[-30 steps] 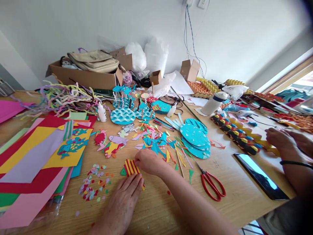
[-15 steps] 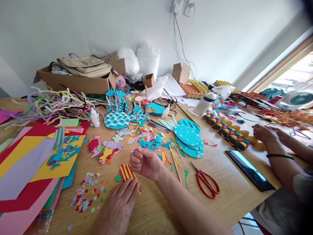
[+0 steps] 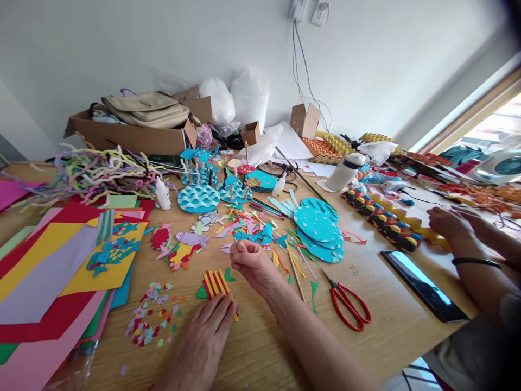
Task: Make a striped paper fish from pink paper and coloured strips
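The striped paper fish lies left of centre on the smooth wooden table, flat beneath the spread left hand; light, even pressure suits its thin strips. The right hand curls narrow, whether around anything cannot be told, near a notched green paper piece.

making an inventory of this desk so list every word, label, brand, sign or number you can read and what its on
No text can be read.
Tan bag: a small mark on the flap, too small to read.
Tabletop: faint marks by the red-handled scissors, too blurred.
White bottle: any print is too small.
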A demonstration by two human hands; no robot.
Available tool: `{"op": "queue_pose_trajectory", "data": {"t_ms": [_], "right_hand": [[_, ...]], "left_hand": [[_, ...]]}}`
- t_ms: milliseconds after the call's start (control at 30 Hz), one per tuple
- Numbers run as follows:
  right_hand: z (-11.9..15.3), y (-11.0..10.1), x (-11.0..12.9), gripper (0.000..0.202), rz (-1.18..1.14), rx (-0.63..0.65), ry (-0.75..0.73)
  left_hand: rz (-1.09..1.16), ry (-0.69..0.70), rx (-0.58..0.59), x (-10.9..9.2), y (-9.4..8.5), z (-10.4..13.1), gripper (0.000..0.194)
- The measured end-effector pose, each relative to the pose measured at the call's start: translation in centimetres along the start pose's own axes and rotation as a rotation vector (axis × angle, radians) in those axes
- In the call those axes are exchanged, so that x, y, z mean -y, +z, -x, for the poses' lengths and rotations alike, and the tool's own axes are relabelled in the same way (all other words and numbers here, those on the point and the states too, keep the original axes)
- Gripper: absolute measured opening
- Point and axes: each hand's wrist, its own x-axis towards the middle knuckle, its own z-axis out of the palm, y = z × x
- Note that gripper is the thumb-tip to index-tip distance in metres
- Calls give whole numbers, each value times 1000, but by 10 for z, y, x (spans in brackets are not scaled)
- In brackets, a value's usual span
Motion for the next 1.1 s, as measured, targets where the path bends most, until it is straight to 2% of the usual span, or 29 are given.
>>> {"op": "queue_pose_trajectory", "data": {"t_ms": [133, 233, 400, 467, 633, 833, 967, 1100], "right_hand": [[2, -9, 2, 14, 214, -43, -14], [5, -14, 5, 14, 470, -18, 25], [9, -11, 7, 21, 1222, 132, 105], [9, -8, 4, 23, 1409, 142, 121], [9, 2, 0, 24, 1553, 108, 156], [8, 17, 12, 24, 1681, 78, 224], [10, 21, 16, 25, 1751, 124, 263], [9, 18, 9, 26, 1814, 179, 279]], "left_hand": [[30, -13, 70, 0, -3, -2, 51], [62, -30, 85, 0, -5, -3, 50], [116, -16, 33, 2, -10, -4, 45], [132, -15, 25, 2, -10, -4, 43], [114, -31, 23, -1, -7, -2, 46], [121, -50, 40, -4, -1, 3, 47], [119, -62, 57, -5, 5, 4, 47], [85, -58, 47, -5, 5, 3, 47]]}}
